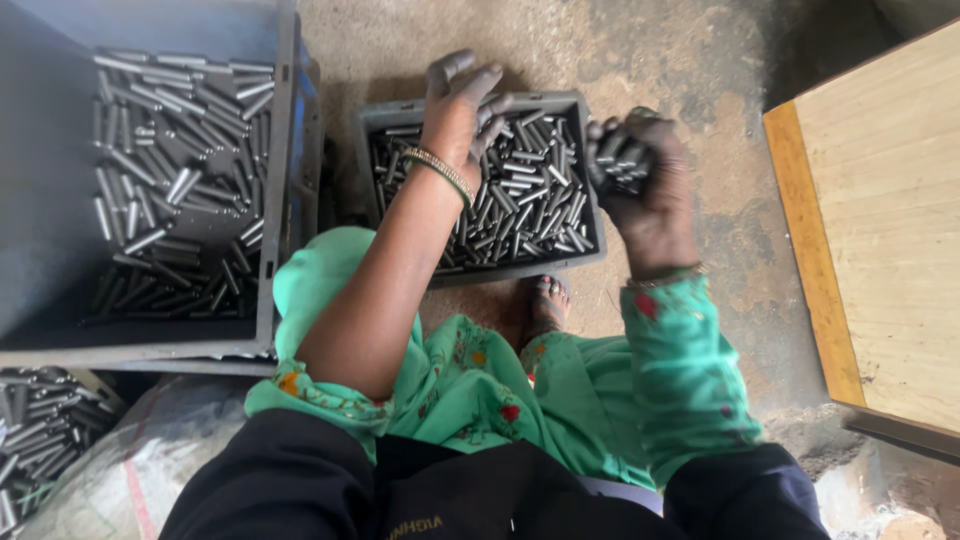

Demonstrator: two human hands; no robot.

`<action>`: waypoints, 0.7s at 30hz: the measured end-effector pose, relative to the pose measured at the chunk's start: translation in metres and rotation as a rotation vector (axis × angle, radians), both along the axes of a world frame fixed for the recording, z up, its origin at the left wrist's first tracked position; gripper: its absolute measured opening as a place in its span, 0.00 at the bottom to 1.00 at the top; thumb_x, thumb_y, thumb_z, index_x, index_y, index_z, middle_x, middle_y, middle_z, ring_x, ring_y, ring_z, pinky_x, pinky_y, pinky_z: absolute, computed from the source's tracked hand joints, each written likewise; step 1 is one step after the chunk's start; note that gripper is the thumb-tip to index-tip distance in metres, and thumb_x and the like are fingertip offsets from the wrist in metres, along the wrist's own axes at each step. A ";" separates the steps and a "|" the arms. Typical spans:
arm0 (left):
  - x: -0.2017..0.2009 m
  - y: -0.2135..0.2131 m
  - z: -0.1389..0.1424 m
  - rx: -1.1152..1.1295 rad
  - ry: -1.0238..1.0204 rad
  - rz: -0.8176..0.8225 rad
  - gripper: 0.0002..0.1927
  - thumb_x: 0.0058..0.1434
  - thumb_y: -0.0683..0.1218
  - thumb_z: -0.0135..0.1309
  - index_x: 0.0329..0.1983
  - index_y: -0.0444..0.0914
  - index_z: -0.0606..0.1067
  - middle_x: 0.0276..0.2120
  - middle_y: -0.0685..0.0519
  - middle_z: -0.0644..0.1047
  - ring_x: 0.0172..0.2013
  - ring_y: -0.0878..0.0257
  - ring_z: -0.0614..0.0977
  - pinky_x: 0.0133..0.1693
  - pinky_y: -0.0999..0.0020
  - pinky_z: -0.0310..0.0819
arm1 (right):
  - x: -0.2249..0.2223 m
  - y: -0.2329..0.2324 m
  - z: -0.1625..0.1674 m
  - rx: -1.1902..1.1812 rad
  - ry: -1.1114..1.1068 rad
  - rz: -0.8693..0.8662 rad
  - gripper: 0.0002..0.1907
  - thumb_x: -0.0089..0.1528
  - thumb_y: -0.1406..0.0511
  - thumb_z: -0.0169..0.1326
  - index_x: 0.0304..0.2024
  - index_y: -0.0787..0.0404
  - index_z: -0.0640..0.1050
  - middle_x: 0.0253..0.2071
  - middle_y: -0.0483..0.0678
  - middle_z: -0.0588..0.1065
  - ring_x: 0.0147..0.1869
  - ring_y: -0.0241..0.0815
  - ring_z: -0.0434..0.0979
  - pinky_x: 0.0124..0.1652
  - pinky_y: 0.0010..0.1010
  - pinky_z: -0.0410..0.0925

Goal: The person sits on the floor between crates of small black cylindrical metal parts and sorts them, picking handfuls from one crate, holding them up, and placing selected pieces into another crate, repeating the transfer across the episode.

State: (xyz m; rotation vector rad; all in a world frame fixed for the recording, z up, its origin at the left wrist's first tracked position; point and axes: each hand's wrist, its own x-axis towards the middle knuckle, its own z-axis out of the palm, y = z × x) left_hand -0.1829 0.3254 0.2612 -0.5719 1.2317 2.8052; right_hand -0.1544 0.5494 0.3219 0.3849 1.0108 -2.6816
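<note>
Bare concrete floor (680,90) carries the work, with a plywood board (880,220) at the right edge. At left sits a large grey crate (285,180) of steel pins, well apart from both hands. Ahead, a small grey tray (585,140) holds short steel pins (530,200) lying crosswise and jumbled, no common axis. Left hand (462,110) hovers over the tray's far-left corner, fingers spread and empty, pins directly beneath. Right hand (645,185) is at the tray's right rim, fingers clamped on a bundle of pins (622,155).
</note>
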 end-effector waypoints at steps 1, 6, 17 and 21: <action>0.000 -0.001 0.000 0.001 0.011 -0.004 0.28 0.57 0.48 0.62 0.59 0.46 0.64 0.53 0.52 0.78 0.44 0.60 0.81 0.44 0.63 0.71 | -0.004 0.001 -0.023 0.062 -0.021 0.005 0.10 0.54 0.72 0.64 0.35 0.60 0.77 0.36 0.50 0.78 0.44 0.48 0.81 0.48 0.40 0.80; 0.001 -0.014 0.005 0.010 0.023 0.035 0.31 0.56 0.48 0.63 0.60 0.46 0.64 0.54 0.52 0.77 0.45 0.59 0.81 0.46 0.61 0.71 | -0.003 -0.001 -0.155 0.289 -0.336 0.055 0.12 0.56 0.70 0.59 0.43 0.60 0.76 0.40 0.52 0.78 0.44 0.49 0.80 0.44 0.45 0.79; 0.006 -0.037 0.020 -0.038 0.086 0.129 0.31 0.58 0.50 0.62 0.62 0.46 0.63 0.56 0.49 0.77 0.48 0.56 0.81 0.48 0.59 0.71 | -0.029 -0.043 -0.254 0.618 -0.325 0.229 0.32 0.57 0.72 0.63 0.58 0.52 0.63 0.38 0.51 0.75 0.34 0.46 0.78 0.35 0.51 0.78; 0.004 -0.037 0.025 -0.050 0.058 0.101 0.30 0.58 0.51 0.62 0.61 0.46 0.62 0.56 0.50 0.76 0.49 0.56 0.81 0.49 0.59 0.72 | -0.055 -0.051 -0.235 0.579 -0.272 0.207 0.37 0.55 0.73 0.63 0.61 0.50 0.61 0.50 0.51 0.74 0.45 0.50 0.79 0.43 0.56 0.75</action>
